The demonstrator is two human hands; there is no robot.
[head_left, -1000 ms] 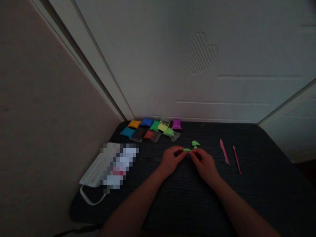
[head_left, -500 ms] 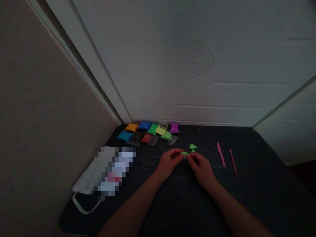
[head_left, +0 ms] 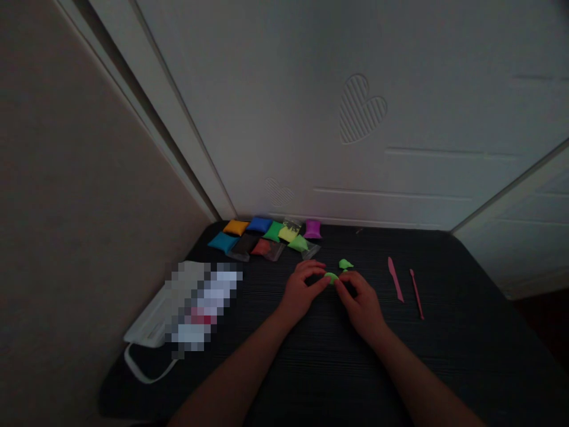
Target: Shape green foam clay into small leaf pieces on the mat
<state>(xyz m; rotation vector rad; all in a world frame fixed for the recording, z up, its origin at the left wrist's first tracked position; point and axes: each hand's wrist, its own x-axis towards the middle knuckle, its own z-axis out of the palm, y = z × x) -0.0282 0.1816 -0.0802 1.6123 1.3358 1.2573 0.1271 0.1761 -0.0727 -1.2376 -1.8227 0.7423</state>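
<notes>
Between my two hands is a small piece of light green modelling clay (head_left: pixel 331 277), rounded along its top edge. My left hand (head_left: pixel 303 290) pinches its left side with thumb and fingers. At its right side, the thumb and fingertips of my right hand (head_left: pixel 361 299) close on the same piece. Just beyond my right fingertips lies a bigger lump of green clay (head_left: pixel 345 264) with a pointed end. A smaller green bit sits right below that lump, partly hidden by my right fingers.
Several packets of coloured clay, among them a purple packet (head_left: pixel 312 229), lie along the back of the dark table (head_left: pixel 329 367). To the right are a pink plastic knife (head_left: pixel 395 279) and a thin pink stick tool (head_left: pixel 416 295). A white face mask (head_left: pixel 153 320) and a blurred printed packet (head_left: pixel 208 308) lie left.
The whole view has shifted slightly. Both hands stay on the green clay piece, and its face shows a little more than before. The left fingers have lifted and spread slightly.
</notes>
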